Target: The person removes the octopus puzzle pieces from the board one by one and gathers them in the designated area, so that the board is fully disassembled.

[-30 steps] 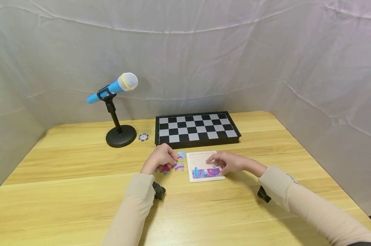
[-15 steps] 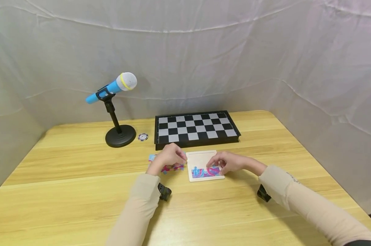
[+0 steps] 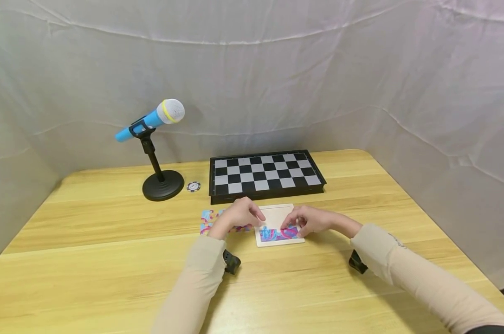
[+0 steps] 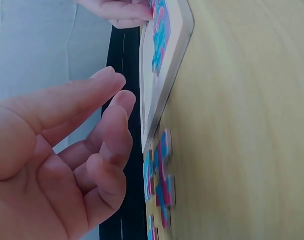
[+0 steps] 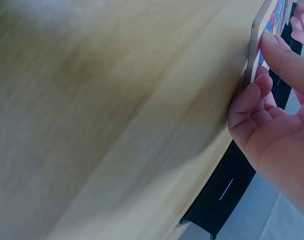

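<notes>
The puzzle tray (image 3: 277, 218) lies flat on the counter (image 3: 110, 260), just in front of the chessboard (image 3: 265, 176), its long axis running away from the person; only its near strip is filled with pink and blue pieces, the far part bare. The right hand (image 3: 308, 220) rests at the tray's right edge, fingertips curled down onto the fitted pieces; in the right wrist view the fingers (image 5: 281, 55) press on the tray's face and rim, holding nothing that shows. The left hand (image 3: 237, 214) hovers at the tray's left edge, fingers loosely bent and pointing toward the bare part; the left wrist view shows its fingers (image 4: 109, 120) relaxed and empty, just off the tray's corner. The loose pieces (image 3: 208, 220) lie on the counter just left of the tray, beside and partly under the left hand, so that hand is much the nearer to them, with the tray to its right. Farther back on the left stand a microphone (image 3: 151, 120) on its stand and a small chip (image 3: 193, 186) beside the base.
</notes>
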Action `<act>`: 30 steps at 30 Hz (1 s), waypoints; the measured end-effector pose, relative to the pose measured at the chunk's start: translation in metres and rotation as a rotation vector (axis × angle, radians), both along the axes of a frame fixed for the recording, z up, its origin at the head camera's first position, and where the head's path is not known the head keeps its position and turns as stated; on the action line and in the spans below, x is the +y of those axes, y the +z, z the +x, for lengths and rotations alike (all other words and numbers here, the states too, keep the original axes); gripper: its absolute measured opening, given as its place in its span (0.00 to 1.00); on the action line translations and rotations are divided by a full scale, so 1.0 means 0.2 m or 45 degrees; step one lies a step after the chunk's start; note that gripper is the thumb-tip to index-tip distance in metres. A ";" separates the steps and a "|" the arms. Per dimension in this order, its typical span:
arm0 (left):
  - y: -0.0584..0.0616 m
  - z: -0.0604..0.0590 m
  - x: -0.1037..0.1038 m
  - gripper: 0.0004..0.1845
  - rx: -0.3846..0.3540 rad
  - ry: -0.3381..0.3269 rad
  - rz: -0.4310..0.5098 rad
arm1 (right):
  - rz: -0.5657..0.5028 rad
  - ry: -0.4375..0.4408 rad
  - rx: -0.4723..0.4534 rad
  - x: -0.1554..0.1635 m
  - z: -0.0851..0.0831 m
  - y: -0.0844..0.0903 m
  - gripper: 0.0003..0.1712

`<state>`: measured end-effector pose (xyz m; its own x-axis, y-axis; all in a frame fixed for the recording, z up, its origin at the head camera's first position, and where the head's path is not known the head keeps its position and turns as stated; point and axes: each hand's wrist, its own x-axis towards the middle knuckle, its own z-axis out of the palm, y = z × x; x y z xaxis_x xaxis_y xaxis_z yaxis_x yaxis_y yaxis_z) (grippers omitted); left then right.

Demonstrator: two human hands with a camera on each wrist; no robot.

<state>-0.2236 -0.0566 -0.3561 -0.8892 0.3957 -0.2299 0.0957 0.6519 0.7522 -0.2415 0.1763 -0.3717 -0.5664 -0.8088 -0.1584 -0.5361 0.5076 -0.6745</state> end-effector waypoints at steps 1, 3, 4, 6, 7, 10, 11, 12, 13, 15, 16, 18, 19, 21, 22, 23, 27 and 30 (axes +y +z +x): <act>0.00 0.00 0.00 0.03 -0.015 -0.006 0.000 | 0.004 -0.005 -0.005 0.00 0.00 0.00 0.20; 0.00 0.00 0.01 0.03 -0.030 -0.024 -0.002 | 0.009 -0.009 -0.011 0.00 0.00 0.00 0.20; -0.01 0.00 0.01 0.03 -0.031 -0.033 -0.004 | 0.008 -0.008 -0.013 0.00 0.00 0.00 0.20; -0.01 0.00 0.01 0.04 -0.024 -0.046 -0.008 | 0.009 -0.009 -0.019 0.00 0.00 0.00 0.20; -0.01 0.00 0.01 0.04 -0.021 -0.049 -0.010 | 0.011 -0.015 -0.027 0.00 0.00 0.00 0.21; -0.01 0.00 0.01 0.04 -0.018 -0.052 -0.033 | 0.008 -0.014 -0.032 0.00 0.00 0.00 0.21; -0.02 0.00 0.01 0.04 -0.032 -0.049 -0.039 | 0.008 -0.014 -0.035 0.00 0.00 0.00 0.21; -0.02 0.00 0.01 0.04 -0.044 -0.048 -0.048 | 0.007 -0.013 -0.037 0.00 0.00 0.00 0.21; -0.02 0.00 0.01 0.04 -0.054 -0.049 -0.059 | 0.006 -0.012 -0.038 0.00 0.00 0.00 0.21; -0.02 0.00 0.02 0.04 -0.070 -0.055 -0.075 | 0.006 -0.013 -0.041 0.00 0.00 0.00 0.21; -0.02 -0.01 0.02 0.04 -0.077 -0.057 -0.078 | 0.005 -0.013 -0.043 0.00 0.00 0.00 0.21; -0.03 -0.01 0.02 0.04 -0.077 -0.058 -0.082 | 0.005 -0.013 -0.043 0.00 0.00 0.00 0.21; -0.03 -0.01 0.02 0.04 -0.077 -0.056 -0.082 | 0.006 -0.014 -0.041 0.00 0.00 0.00 0.21; -0.03 -0.01 0.03 0.03 -0.077 -0.053 -0.085 | 0.011 -0.018 -0.039 0.00 0.00 0.00 0.21; -0.04 -0.01 0.03 0.03 -0.078 -0.050 -0.087 | 0.011 -0.018 -0.038 0.00 0.00 0.00 0.21; -0.04 -0.02 0.03 0.03 -0.077 -0.050 -0.089 | 0.010 -0.015 -0.034 0.00 0.00 0.00 0.20; -0.04 -0.02 0.04 0.01 -0.074 -0.049 -0.101 | 0.001 -0.016 -0.037 0.00 0.00 0.00 0.20; -0.04 -0.01 0.04 0.02 -0.067 -0.043 -0.106 | -0.005 -0.020 -0.043 0.00 0.01 0.01 0.20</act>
<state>-0.2263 -0.0476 -0.3633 -0.8615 0.4028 -0.3092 0.0804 0.7095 0.7002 -0.2399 0.1763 -0.3698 -0.5736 -0.8004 -0.1742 -0.5050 0.5129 -0.6942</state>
